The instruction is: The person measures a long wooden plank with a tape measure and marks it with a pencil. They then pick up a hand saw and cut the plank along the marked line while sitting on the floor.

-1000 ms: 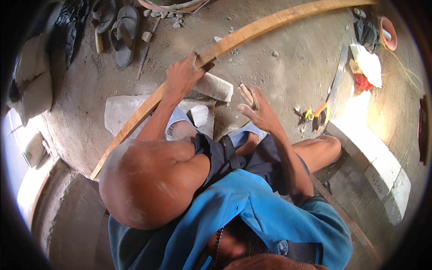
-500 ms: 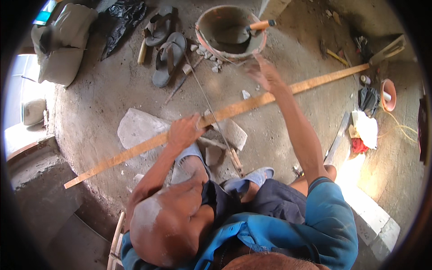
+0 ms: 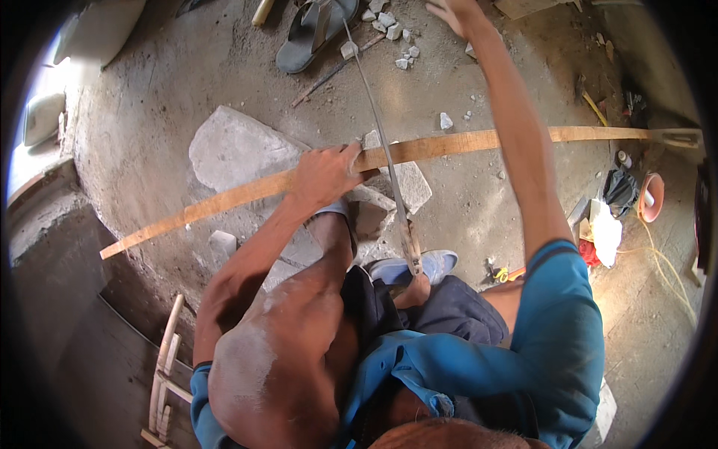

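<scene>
L hand (image 3: pixel 327 176) clamped round wood strip (image 3: pixel 449 144), long axis approx. L–R, rt. end pointing farther off; R hand (image 3: pixel 459 13) part cropped, grip can't tell.

Left hand (image 3: pixel 327 173): fingers curled in a grip, back of hand upward; left forearm (image 3: pixel 250 262) angled forward and rightward, elbow bent. Right arm (image 3: pixel 523 138) nearly straight, stretched far forward; right hand (image 3: pixel 458 15) at upper edge, fingers extended (partly cropped). Left knee (image 3: pixel 243 367) bent, dusted pale.
</scene>
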The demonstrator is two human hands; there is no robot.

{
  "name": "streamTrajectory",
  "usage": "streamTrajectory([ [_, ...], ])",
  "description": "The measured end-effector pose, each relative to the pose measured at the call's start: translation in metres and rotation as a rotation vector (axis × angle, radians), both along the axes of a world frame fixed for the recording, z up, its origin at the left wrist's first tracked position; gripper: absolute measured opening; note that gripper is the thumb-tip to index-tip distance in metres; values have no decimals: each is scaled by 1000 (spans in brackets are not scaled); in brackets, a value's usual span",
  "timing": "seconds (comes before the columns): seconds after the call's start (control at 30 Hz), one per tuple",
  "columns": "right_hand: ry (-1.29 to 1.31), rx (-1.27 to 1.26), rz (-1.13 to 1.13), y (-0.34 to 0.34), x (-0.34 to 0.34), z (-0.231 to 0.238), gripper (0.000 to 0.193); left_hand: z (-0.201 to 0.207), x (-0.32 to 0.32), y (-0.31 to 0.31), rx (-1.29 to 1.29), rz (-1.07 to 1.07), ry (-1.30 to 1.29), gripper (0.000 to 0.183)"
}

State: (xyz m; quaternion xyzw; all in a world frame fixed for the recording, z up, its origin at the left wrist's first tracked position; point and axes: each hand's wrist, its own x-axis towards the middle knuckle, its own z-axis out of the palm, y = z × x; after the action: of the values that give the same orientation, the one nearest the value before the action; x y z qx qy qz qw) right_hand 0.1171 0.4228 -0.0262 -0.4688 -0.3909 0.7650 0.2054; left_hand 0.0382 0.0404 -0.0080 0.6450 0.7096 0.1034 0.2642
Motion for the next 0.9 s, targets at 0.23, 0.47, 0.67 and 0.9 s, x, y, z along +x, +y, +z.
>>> streamTrajectory([
  [0.23,-544,135,1667,-98,104,-44,89,19,6,10,19,13,-52,43],
  [0.47,-455,221,1640,-165,77,-71,102,17,10,-12,112,-11,-54,44],
  [0.67,-526,611,1653,-192,54,-105,80,9,15,-16,111,-24,-53,45],
  [0.9,-302,879,753,-74,-4,-100,66,12,15,6,162,35,-52,44],
])
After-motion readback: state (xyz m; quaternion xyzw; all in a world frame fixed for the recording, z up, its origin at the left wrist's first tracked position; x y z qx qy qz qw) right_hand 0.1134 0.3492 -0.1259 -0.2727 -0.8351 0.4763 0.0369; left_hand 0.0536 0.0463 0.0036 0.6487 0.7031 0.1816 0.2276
